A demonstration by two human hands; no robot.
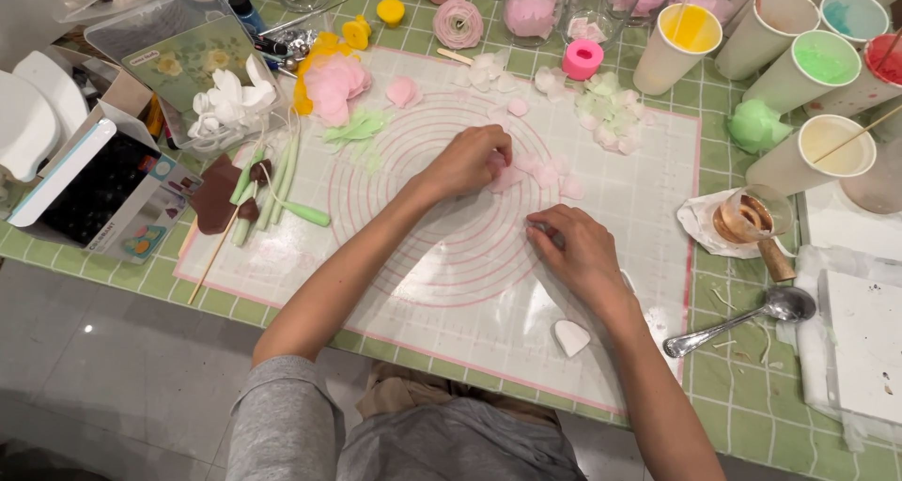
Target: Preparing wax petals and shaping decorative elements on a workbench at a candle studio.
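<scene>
Head view: at left, green modelled stems (280, 178) lie finished on the white ring-marked silicone mat (639, 190). The left hand (470, 159), fingers curled, pinches pale pink thin petals (526, 169) at mat centre. The right hand (575, 249) presses a small piece flat, fingertips bent. Loose petals remain unassembled; a completed pink rosette (458, 22) sits beyond the mat.

On the desk (752, 387) lie 1 silicone mat (648, 190), 1 metal spoon (742, 319), 1 pink finished flower (458, 22), 1 white heart-shaped piece (570, 336), 6 paper cups of colour (678, 47), and 2 hands (470, 160) at work.
</scene>
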